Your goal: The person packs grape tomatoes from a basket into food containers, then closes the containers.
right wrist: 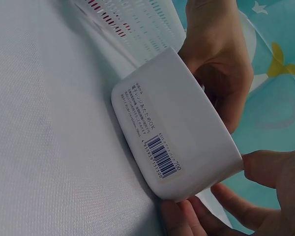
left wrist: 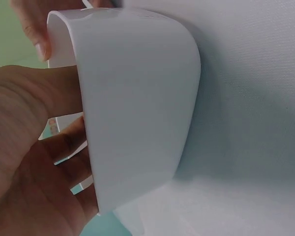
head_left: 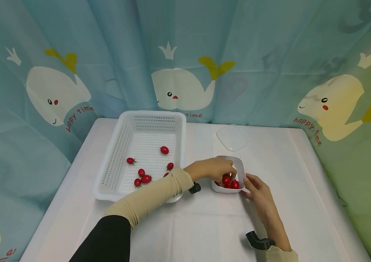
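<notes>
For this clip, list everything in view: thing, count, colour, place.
Basket: one, white, perforated, left half of the table.
Tomatoes in basket: about seven visible, red, mostly at its near end.
Box: one, white, small, right of the basket; barcode label on its side in the right wrist view.
Tomatoes in box: a few, red, count unclear.
Lid: one, clear, lying behind the box.
Tablecloth: one, white.
Curtain: blue, whale print, behind and at both sides.
Left hand: reaching into the box, fingers at the tomatoes.
Right hand: holding the box's right side.
</notes>
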A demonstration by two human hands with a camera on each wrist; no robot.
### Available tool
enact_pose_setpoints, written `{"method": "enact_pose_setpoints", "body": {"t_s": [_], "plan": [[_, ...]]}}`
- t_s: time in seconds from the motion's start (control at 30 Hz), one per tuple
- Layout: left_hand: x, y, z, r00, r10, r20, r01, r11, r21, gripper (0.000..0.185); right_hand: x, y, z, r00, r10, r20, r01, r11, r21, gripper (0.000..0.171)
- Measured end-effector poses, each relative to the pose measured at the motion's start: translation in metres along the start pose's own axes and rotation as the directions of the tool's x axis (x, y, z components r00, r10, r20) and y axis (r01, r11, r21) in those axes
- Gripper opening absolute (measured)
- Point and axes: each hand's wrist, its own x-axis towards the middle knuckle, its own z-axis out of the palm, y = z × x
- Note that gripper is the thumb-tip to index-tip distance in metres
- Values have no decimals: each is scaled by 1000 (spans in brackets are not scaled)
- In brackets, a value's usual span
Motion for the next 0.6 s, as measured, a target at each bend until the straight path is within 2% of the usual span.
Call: {"method": "enact_pose_setpoints", "body": {"t_s": [0.33,0.6], "plan": [[-2,1,-3,1000,12,-12,-11,999,39,31,0,0,1,1000,2,-8,-2,1000,0,54],[-7,2,-8,999,18,-50,-19,1000,-2,36,-1,-1,0,1000,11,1,-11,1000,5,56]]}}
